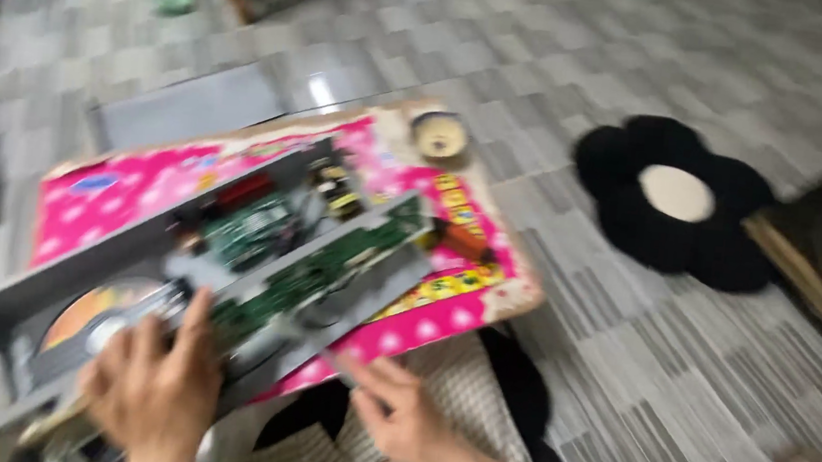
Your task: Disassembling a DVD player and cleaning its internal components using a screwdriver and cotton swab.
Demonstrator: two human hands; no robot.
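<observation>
A grey patterned floor fills the head view, which is blurred. On it lies a pink board with white dots and bright printed patches, tilted so its far corner points away from the person. On top of the pink board rests an opened grey electronic device, a flat player-like case with its cover off; green circuit boards show in its middle, and an orange disc sits in the end nearest the person. To the right of the pink board, well apart from it, lies a black flower-shaped mat with a pale round centre. At the far corner of the pink board stands a small round pale object, too blurred to identify.

The left hand rests on the near end of the device, fingers spread over the case beside the disc, its grip open and flat rather than closed around anything. The right hand hovers at the near edge of the pink board, fingers loosely curled; whether it pinches something thin there cannot be told.
</observation>
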